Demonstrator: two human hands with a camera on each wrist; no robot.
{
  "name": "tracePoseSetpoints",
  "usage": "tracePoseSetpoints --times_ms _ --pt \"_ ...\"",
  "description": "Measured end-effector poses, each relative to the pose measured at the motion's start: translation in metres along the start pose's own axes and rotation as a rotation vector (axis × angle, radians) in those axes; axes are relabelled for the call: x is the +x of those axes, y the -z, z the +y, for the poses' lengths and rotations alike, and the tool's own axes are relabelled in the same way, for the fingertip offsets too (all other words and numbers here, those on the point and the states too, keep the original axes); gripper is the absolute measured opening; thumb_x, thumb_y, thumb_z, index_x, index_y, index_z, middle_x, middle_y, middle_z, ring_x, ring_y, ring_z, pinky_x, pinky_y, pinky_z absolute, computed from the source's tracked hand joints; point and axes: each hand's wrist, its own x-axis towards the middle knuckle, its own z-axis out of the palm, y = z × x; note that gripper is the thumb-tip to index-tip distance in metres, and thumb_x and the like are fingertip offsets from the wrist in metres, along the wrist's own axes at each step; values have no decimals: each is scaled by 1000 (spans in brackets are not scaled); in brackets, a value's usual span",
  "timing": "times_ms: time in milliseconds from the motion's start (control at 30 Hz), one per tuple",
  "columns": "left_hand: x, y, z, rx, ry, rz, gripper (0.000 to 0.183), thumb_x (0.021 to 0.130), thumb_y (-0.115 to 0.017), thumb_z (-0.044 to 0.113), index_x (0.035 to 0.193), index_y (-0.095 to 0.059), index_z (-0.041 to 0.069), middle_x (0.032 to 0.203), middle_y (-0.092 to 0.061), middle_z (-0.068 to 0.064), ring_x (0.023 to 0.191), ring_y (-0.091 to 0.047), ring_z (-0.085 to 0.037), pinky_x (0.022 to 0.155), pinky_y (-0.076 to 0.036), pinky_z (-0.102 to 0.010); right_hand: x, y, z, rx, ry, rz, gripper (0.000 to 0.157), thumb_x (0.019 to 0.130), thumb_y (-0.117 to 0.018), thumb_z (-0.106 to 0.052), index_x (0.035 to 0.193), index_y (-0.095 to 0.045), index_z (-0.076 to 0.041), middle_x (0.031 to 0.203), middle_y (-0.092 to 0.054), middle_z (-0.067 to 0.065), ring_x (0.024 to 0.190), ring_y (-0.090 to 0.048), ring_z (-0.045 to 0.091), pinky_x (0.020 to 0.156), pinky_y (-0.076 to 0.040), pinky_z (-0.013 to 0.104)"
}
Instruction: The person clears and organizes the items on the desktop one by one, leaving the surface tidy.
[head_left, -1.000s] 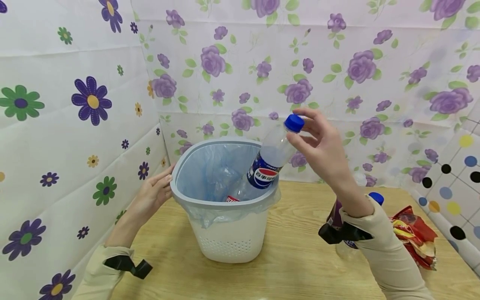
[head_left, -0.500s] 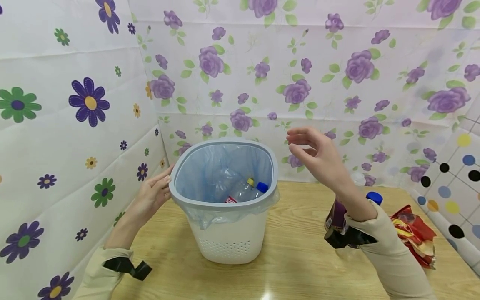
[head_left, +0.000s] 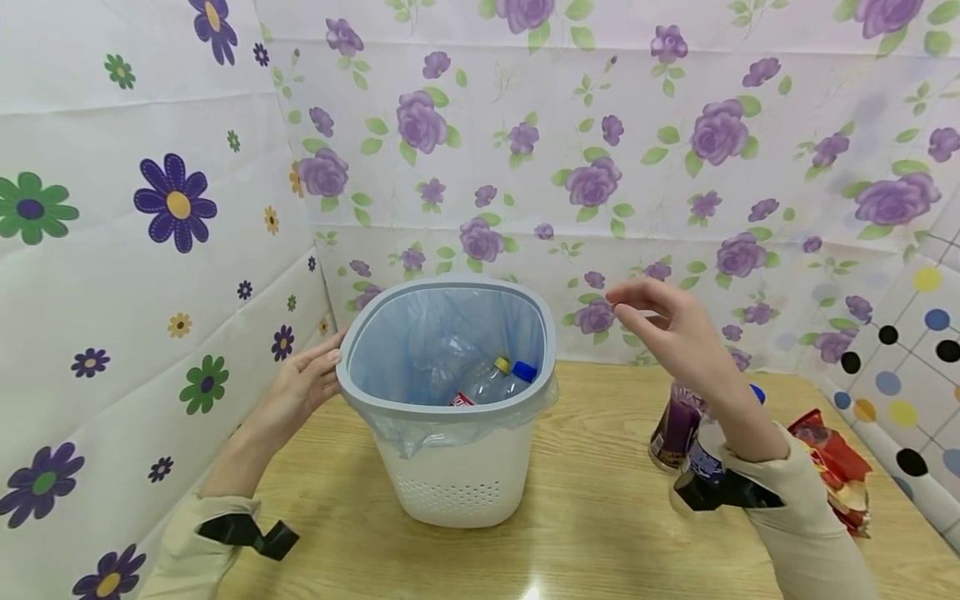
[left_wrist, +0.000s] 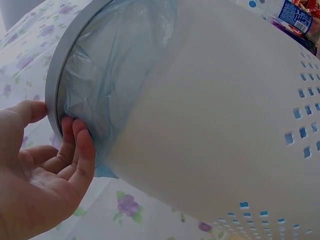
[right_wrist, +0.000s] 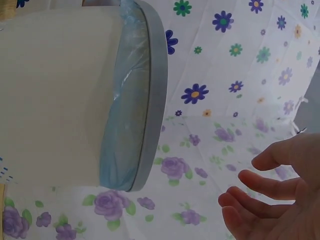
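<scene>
A white trash bin point(head_left: 457, 479) with a grey rim stands on the table, lined with a thin blue plastic bag point(head_left: 420, 333). My left hand point(head_left: 303, 383) holds its rim at the left side; in the left wrist view the thumb is at the rim's edge and the fingers bend beneath it, against the bag. Inside lie a bottle with a yellow cap point(head_left: 501, 365) and one with a blue cap point(head_left: 524, 372), near a red label. Right of the bin my right hand point(head_left: 667, 329) is in the air, fingers loosely bent, holding nothing.
On the table point(head_left: 592, 500) at the right stand a bottle with a purple label point(head_left: 675, 425) and a blue-capped bottle point(head_left: 705, 454), partly behind my right forearm. A crumpled red snack wrapper point(head_left: 840, 467) lies beyond them. Flowered sheets cover the walls behind and left.
My right hand lets go of the blue-capped Pepsi bottle, which drops into the bin, then moves right toward the other bottles. The left hand stays at the rim.
</scene>
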Motion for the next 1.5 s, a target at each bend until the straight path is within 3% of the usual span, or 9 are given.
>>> tracePoseSetpoints --times_ms 300,533,767,867,1000,1133,1200,1267,1500 --pt "0 -2 8 44 53 36 61 105 -42 26 150 -17 -7 160 -10 -21 114 -56 7 96 -49 -14 -18 18 22 -121 -35 30 25 101 -52 -25 117 -65 -11 113 -66 2 93 -55 -10 80 -46 1" --pt "-1 -5 14 129 123 49 61 103 -48 25 153 -21 4 162 -14 -12 138 -40 -9 97 -48 -12 -32 33 37 -199 -52 34 25 100 -53 -26 115 -66 -12 107 -63 -12 92 -53 -15 79 -43 -2" --pt "-1 -6 21 102 145 46 63 102 -48 24 153 -19 1 162 -12 -16 110 -58 6 93 -51 -13 -42 45 50 -209 -62 -32 23 101 -52 -23 116 -65 -13 106 -57 -24 97 -50 -14 79 -43 0" --pt "-1 -6 22 75 150 37 63 103 -48 22 153 -18 1 161 -12 -19 107 -61 2 91 -53 -15 -45 49 56 -235 -84 -34 23 101 -52 -24 117 -65 -15 108 -59 -19 97 -48 -16 78 -42 1" --pt "-2 -5 22 48 156 23 63 103 -47 21 154 -16 0 159 -18 -22 104 -64 -2 90 -55 -17 -51 54 62 -277 -106 -33 23 100 -54 -24 117 -65 -13 112 -65 1 93 -46 -20 76 -42 1" --pt "-2 -4 21 20 170 23 65 103 -48 21 154 -15 1 145 -46 -8 102 -66 -4 89 -56 -19 -56 58 67 -307 -116 -61 23 98 -58 -24 115 -66 -10 112 -68 15 88 -44 -25 73 -46 4" --pt "-2 -4 21 3 176 27 65 102 -49 21 154 -14 1 137 -51 4 101 -66 -4 89 -56 -20 -57 59 69 -309 -122 -73 25 97 -60 -24 115 -65 -9 112 -68 16 88 -44 -26 73 -46 4" --pt "-2 -4 21 -10 181 31 66 102 -49 20 154 -14 1 137 -50 4 101 -67 -4 89 -56 -20 -59 60 72 -300 -131 -80 27 96 -61 -23 117 -64 -7 114 -67 17 89 -44 -25 74 -44 1" --pt "-1 -4 21 -7 195 26 66 102 -49 20 155 -14 4 155 -28 -20 104 -66 -3 90 -55 -20 -69 65 86 -273 -168 -56 37 94 -65 -21 126 -58 -3 122 -61 23 92 -47 -20 75 -40 -4"
